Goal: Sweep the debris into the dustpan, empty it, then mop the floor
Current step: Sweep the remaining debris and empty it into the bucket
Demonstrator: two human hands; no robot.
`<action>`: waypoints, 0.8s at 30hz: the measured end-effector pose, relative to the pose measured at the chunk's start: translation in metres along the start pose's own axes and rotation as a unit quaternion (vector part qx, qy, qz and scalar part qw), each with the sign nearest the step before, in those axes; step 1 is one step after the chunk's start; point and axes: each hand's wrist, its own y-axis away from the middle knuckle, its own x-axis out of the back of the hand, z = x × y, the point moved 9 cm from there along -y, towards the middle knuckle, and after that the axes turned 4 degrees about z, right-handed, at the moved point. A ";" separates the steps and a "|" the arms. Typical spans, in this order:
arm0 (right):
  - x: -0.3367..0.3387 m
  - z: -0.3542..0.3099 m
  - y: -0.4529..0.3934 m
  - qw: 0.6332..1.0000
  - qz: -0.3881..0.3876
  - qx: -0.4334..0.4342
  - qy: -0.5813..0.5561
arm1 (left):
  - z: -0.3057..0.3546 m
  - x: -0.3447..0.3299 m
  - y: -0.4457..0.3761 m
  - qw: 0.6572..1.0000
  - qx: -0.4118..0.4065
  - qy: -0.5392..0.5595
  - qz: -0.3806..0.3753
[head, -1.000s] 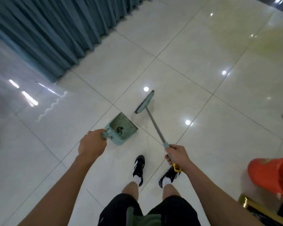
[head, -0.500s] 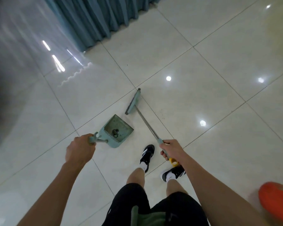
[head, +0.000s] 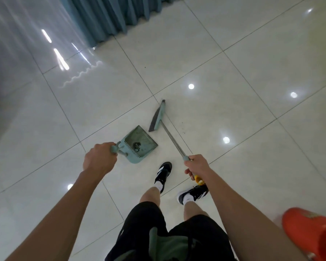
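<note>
My left hand [head: 99, 161] grips the handle of a teal dustpan [head: 139, 143] that sits low over the glossy tiled floor, with a dark clump of debris [head: 136, 145] inside it. My right hand [head: 197, 166] holds the grip of a teal broom; its metal shaft [head: 172, 139] runs up and left to the broom head [head: 158, 117], which stands just right of the dustpan's open mouth. A few dark specks [head: 183, 129] lie on the tile right of the shaft.
Teal curtains [head: 111, 16] hang at the top, with a glossy wall [head: 17, 44] at the left. An orange bucket [head: 310, 232] stands at the bottom right. My feet in black shoes [head: 163, 172] are just below the dustpan and broom. Pale tiles spread to the right.
The view has swung right, so curtains and wall shifted rightward in frame and the orange bucket slid toward the bottom right corner. Both hands keep their hold; the broom head stays close beside the dustpan.
</note>
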 end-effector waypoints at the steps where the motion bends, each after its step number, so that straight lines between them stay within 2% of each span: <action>1: 0.009 0.011 0.003 1.000 0.008 -0.011 -0.011 | 0.009 -0.002 -0.002 1.000 -0.008 -0.003 0.000; 12: 0.104 0.140 0.048 0.990 0.076 -0.078 -0.089 | 0.126 -0.026 0.009 0.990 -0.125 -0.072 0.003; 19: 0.138 0.167 0.065 0.981 0.077 -0.049 -0.172 | 0.179 -0.027 0.009 0.979 -0.179 -0.096 0.016; 24: 0.154 0.168 0.069 0.980 0.117 -0.022 -0.158 | 0.196 -0.023 0.003 0.975 -0.200 -0.095 0.019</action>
